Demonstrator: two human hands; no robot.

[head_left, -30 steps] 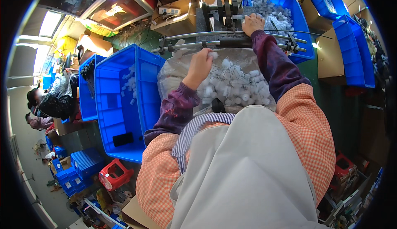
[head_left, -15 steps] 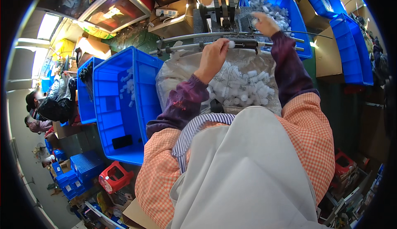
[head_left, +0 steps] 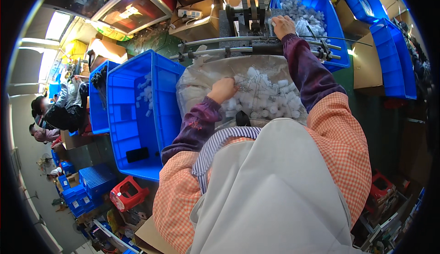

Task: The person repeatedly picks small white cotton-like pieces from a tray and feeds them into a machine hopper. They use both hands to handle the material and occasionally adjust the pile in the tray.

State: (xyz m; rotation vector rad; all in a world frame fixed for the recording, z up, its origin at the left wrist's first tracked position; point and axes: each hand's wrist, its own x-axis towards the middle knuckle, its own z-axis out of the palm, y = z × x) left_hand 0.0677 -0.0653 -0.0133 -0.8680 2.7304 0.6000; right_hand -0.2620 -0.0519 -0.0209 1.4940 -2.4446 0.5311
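Observation:
My left hand (head_left: 223,90) is at the left side of a heap of white plastic parts (head_left: 275,99) and thin metal springs (head_left: 250,85). Its fingers are bent together at the heap, and what they pinch is hidden. Clear plastic sheeting (head_left: 197,77) lies under the heap. Farther off, my right hand (head_left: 283,26) is curled beside the dark metal fixture (head_left: 250,18), close to a blue bin of white parts. A small whitish piece shows at its fingertips. Between the hands and the fixture runs a metal rod (head_left: 238,50) with a black sleeve (head_left: 267,49).
The blue bin (head_left: 338,34) with white parts stands at the far right. Left of the heap sits a large blue crate (head_left: 133,70) holding several white parts and a black phone-like object (head_left: 137,155). Cardboard boxes (head_left: 201,24) lie beyond, and a red stool (head_left: 129,193) stands lower left.
My left hand has left the white piece at the rod and come down to the heap. The right hand has moved slightly left, nearer the fixture. The white piece no longer shows on the rod.

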